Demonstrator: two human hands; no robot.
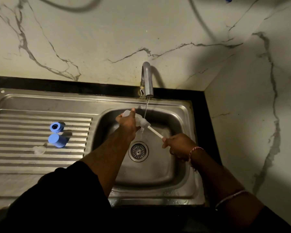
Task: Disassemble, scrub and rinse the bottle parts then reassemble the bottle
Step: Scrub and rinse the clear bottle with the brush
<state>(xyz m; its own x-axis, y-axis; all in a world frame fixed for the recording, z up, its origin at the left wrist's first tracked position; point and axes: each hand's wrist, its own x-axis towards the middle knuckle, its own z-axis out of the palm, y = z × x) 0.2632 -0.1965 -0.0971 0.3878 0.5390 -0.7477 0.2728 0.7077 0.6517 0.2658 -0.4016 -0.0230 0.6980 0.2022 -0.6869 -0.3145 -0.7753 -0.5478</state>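
Both my hands are over the sink: my left hand grips the bottle under the tap stream, my right hand grips the brush, bristles at its mouth. Two blue caps sit on the drainboard.

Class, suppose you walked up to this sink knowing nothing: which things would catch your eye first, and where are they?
First, the two hands over the basin: the left hand grips a clear bottle under the running tap, while the right hand holds a white bottle brush at its mouth. Next, two blue bottle parts stand on the ridged draining board, left.
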